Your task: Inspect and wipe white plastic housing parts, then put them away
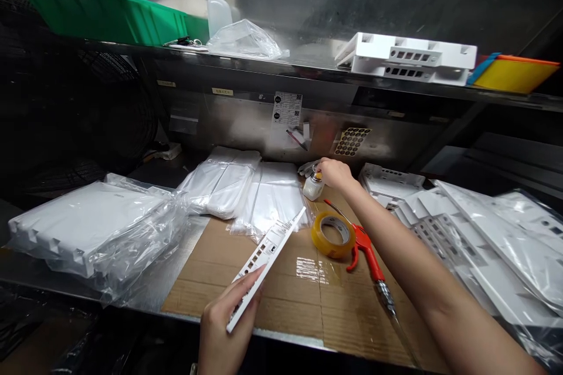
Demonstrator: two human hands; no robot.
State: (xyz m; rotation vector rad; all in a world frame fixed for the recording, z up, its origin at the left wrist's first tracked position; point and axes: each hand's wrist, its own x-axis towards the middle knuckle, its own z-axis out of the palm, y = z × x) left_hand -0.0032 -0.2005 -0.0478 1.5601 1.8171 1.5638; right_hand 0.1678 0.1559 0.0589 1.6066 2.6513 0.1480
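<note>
Some bagged white plastic (105, 217): it lay at the left of the bench; we could not count the pieces through the film.
Clear bags (275, 187): they lay flat, left of the middle, on the far part of the cardboard (197, 281).
Left hand (217, 316): we had it closed on the near end of the slotted white panel, thumb and fingers on opposite faces.
White panel (270, 249): it stood tilted on edge, its far end pointing away and to the right, above the cardboard.
Small bottle (313, 188): it stood upright beyond the panel, just right of the clear bags.
Right hand (336, 173): we had reached far with it to the bottle's top; the fingers bunched there, but we could not tell whether they gripped or only touched it.
Step in hand: we judged it to be a reach to the bottle with the panel kept ready in the other hand.
Next move: in our judgement it called for a steady panel, an upright bottle and a forearm clear of the tape.
Tape roll (319, 238): it lay right of the panel.
Red air gun (373, 258): it lay just right of the tape, under the reaching forearm.
White housings (440, 234): they leaned in a stack at the right, partly under film.
</note>
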